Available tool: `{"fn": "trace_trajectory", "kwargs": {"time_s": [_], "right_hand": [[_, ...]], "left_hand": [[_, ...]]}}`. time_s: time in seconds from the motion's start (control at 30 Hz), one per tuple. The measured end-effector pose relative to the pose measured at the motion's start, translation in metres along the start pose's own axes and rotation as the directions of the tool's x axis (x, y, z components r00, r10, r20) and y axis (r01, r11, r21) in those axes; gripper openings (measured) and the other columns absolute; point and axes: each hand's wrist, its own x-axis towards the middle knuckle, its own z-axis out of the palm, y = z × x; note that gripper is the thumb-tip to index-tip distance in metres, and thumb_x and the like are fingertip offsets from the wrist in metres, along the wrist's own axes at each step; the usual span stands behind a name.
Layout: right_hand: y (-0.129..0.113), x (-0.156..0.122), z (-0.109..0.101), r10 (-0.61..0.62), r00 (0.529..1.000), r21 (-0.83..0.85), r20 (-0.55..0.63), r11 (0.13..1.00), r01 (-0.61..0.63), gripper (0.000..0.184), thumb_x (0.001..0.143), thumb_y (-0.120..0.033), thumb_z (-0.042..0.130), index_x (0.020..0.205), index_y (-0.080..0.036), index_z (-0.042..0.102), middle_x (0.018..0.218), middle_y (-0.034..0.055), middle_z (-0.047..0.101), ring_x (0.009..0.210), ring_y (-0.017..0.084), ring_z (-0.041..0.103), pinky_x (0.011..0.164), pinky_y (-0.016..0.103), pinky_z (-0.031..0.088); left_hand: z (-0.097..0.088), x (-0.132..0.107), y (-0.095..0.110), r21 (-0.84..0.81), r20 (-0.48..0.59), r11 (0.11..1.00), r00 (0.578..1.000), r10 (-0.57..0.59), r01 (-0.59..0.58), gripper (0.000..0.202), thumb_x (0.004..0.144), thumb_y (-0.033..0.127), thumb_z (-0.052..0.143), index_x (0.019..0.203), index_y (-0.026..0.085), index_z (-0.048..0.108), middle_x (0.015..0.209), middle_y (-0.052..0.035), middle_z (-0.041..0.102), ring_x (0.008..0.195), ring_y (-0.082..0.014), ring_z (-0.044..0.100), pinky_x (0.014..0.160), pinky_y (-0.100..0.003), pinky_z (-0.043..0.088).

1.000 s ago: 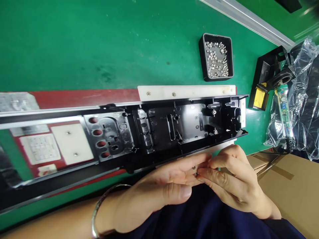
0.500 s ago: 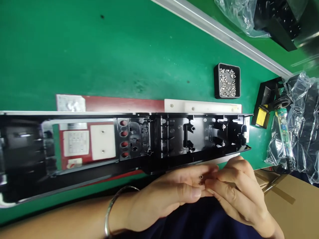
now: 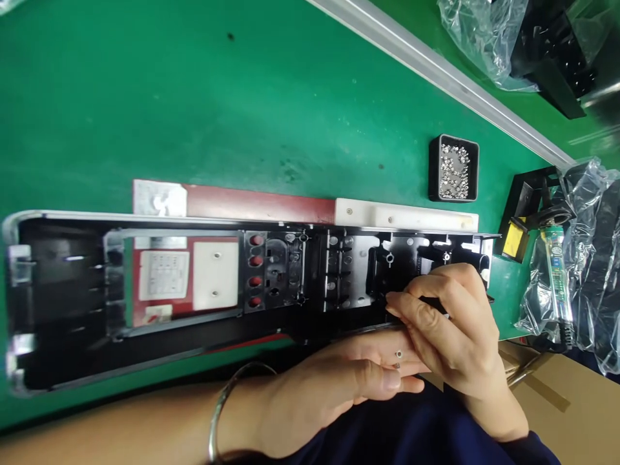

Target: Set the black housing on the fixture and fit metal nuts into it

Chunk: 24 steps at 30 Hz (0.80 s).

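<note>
A long black plastic housing (image 3: pixel 314 323) lies open side up, showing ribs, posts and a rectangular window. My right hand (image 3: pixel 450 323) reaches over its right part, thumb and fingertips pinched beside a post on the near side. Whatever is in that pinch is too small or hidden to make out. Below the housing's near edge, my left hand (image 3: pixel 339 387) is turned palm up and slightly cupped. Small metal nuts (image 3: pixel 398 354) rest on its fingers, at least one showing a round hole.
A black box (image 3: pixel 454 169) of small shiny metal parts stands beyond the housing. Beneath the housing is a red board (image 3: pixel 261 205) with white blocks (image 3: pixel 407 215). A green-handled tool (image 3: pixel 555 271) sits at a black stand on the right, near plastic-wrapped parts and cardboard (image 3: pixel 557 394).
My right hand has moved from the left palm up and over the housing to a post. The left hand stays palm up with the nuts. The view has shifted slightly.
</note>
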Motion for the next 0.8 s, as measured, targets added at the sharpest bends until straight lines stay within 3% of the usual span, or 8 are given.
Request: {"fn": "trace_trajectory", "kwargs": {"time_s": [0.2, 0.3, 0.43, 0.6, 0.8], "right_hand": [[-0.006, -0.001, 0.0, -0.033, 0.999, -0.116, 0.009, 0.993, 0.034, 0.026, 0.125, -0.012, 0.042, 0.122, -0.004, 0.067, 0.115, 0.0078, 0.06, 0.109, 0.014, 0.048, 0.094, 0.028, 0.035], [-0.005, -0.002, 0.002, -0.042, 0.999, -0.135, -0.001, 0.99, 0.041, 0.023, 0.124, -0.012, 0.046, 0.124, -0.004, 0.068, 0.117, 0.0078, 0.06, 0.109, 0.014, 0.05, 0.094, 0.028, 0.035], [-0.004, -0.01, -0.003, -0.021, 0.999, -0.063, -0.028, 0.998, 0.02, 0.017, 0.122, -0.013, 0.056, 0.128, -0.004, 0.069, 0.12, 0.0084, 0.061, 0.111, 0.014, 0.053, 0.096, 0.028, 0.039], [-0.007, -0.033, -0.016, -0.014, 0.998, -0.013, -0.069, 1.0, 0.013, 0.011, 0.114, -0.001, 0.06, 0.12, 0.001, 0.069, 0.115, 0.0125, 0.06, 0.109, 0.016, 0.054, 0.095, 0.028, 0.042], [-0.018, -0.047, -0.009, 0.058, 0.996, 0.126, -0.066, 0.991, -0.049, 0.01, 0.111, 0.001, 0.063, 0.117, -0.001, 0.071, 0.113, 0.0109, 0.062, 0.102, 0.014, 0.055, 0.089, 0.026, 0.039]], "left_hand": [[0.0, 0.001, 0.002, 0.022, 0.006, 1.0, 1.0, -0.019, 0.019, 0.048, 0.103, 0.042, 0.057, 0.144, 0.033, 0.079, 0.154, 0.0052, 0.076, 0.159, -0.0335, 0.057, 0.129, -0.046, 0.042], [0.001, -0.001, 0.004, 0.023, -0.015, 0.999, 1.0, -0.026, 0.027, 0.049, 0.103, 0.036, 0.054, 0.144, 0.033, 0.079, 0.154, 0.0063, 0.076, 0.158, -0.0328, 0.059, 0.129, -0.045, 0.043], [0.002, -0.002, 0.007, 0.022, -0.017, 0.999, 1.0, -0.027, 0.027, 0.049, 0.106, 0.036, 0.052, 0.148, 0.034, 0.077, 0.156, 0.0061, 0.075, 0.158, -0.032, 0.058, 0.128, -0.043, 0.043], [-0.001, -0.003, 0.005, -0.002, 0.039, 0.999, 0.999, -0.037, 0.037, 0.054, 0.11, 0.046, 0.059, 0.16, 0.029, 0.067, 0.169, -0.0053, 0.065, 0.165, -0.0347, 0.051, 0.135, -0.048, 0.038], [0.002, -0.005, 0.002, -0.069, -0.017, 0.998, 1.0, -0.012, 0.01, 0.053, 0.111, 0.032, 0.05, 0.162, 0.035, 0.066, 0.162, 0.0036, 0.07, 0.165, -0.0339, 0.05, 0.136, -0.051, 0.038]]}}
